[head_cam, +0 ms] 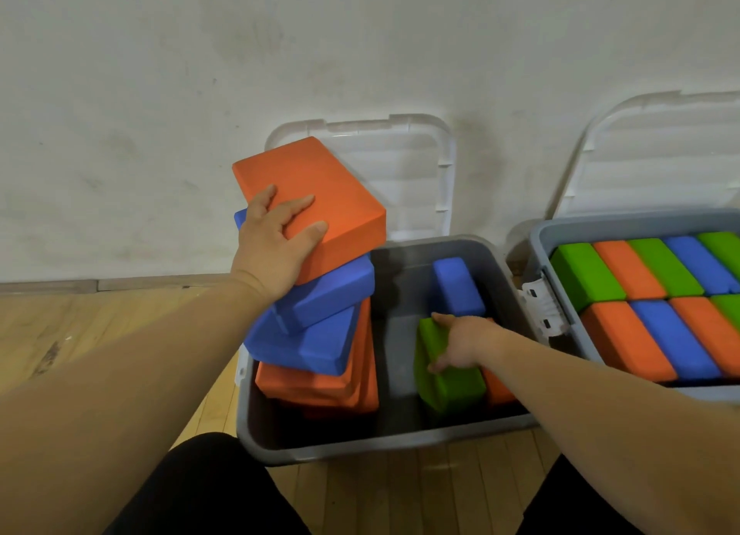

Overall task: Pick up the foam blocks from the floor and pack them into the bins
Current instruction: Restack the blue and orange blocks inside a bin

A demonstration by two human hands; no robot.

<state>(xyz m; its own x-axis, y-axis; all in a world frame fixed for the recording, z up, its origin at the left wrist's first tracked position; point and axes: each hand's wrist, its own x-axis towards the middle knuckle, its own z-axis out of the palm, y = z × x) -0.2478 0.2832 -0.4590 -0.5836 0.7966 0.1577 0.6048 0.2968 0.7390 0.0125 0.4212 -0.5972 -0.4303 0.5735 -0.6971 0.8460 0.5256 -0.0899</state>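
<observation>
Floor (100,334): left hand (272,246) flat on orange block (336,194), right hand (460,344) around green block (450,388)

Likely an exercise studio; wooden floor (80,334), scuffed wall (160,94), binned foam blocks (624,330).

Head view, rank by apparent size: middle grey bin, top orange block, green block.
1. grey bin
2. orange block
3. green block
The orange one is raised nearer the camera, so both blocks may really match.
</observation>
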